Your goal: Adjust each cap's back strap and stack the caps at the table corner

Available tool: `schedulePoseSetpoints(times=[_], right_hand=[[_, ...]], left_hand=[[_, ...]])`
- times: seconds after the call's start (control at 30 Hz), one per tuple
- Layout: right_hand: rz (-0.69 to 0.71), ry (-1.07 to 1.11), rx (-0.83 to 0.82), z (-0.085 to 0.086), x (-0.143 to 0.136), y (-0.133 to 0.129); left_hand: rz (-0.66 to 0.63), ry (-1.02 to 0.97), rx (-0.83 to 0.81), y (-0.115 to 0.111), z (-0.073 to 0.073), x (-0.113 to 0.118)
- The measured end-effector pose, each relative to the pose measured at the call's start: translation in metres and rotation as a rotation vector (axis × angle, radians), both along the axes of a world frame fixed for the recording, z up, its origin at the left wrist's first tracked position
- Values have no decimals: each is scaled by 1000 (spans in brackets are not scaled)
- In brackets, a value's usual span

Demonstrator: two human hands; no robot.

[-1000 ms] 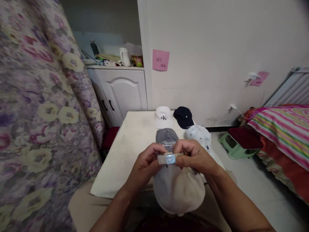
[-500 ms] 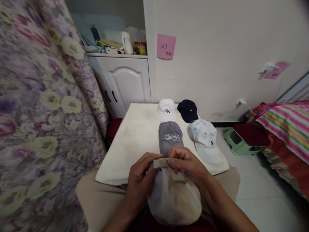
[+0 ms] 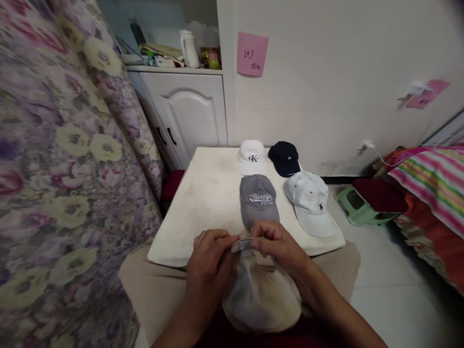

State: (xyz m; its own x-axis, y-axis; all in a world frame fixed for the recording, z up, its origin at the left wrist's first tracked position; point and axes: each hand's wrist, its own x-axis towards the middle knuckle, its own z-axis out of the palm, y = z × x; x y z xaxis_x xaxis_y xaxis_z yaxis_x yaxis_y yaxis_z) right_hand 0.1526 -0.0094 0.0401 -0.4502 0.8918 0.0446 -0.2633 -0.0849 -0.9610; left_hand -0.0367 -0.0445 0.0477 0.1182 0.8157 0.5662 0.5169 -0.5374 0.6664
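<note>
A pale beige baseball cap (image 3: 264, 299) hangs over my lap with its strap end up, near the table's front edge. My left hand (image 3: 212, 261) pinches the left end of the cap's back strap (image 3: 245, 244). Gripping the same strap from the other side is my right hand (image 3: 277, 244), thumb and finger closed on it. Just beyond my fingers lies a grey cap (image 3: 258, 198) with white lettering. A light blue-white cap (image 3: 310, 200) rests to its right. Farther back are a white cap (image 3: 252, 157) and a navy cap (image 3: 283, 158).
The caps lie on a cream-covered table (image 3: 195, 203). A floral curtain (image 3: 76, 193) hangs close on the left, and a white cabinet (image 3: 188, 108) stands behind. On the right are a green stool (image 3: 357, 205) and a bed with a striped cover (image 3: 435, 169).
The strap, stretched flat before, is now tilted and bent between my fingers, showing small grey print. My left hand has shifted slightly left. The view has tipped down a little.
</note>
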Motion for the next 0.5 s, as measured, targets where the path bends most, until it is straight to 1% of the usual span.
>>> schedulePoseSetpoints(times=[0.03, 0.1, 0.23, 0.3, 0.37, 0.5], right_hand=[[-3, -5, -5, -1, -1, -1], [3, -1, -22, -3, -3, -3], [1, 3, -59, -8, -6, -6], [4, -1, -71, -12, -6, -8], [16, -3, -78, -14, -6, -10], [18, -6, -55, -16, -6, -12]], left_hand=[[-10, 20, 0, -1, -2, -1], [-58, 29, -63, -4, -4, -2], [-151, -6, -314, -8, -3, -2], [-195, -18, -412, -10, -1, -1], [-207, -20, -437, -11, 0, 1], [-169, 19, -444, -10, -2, 2]])
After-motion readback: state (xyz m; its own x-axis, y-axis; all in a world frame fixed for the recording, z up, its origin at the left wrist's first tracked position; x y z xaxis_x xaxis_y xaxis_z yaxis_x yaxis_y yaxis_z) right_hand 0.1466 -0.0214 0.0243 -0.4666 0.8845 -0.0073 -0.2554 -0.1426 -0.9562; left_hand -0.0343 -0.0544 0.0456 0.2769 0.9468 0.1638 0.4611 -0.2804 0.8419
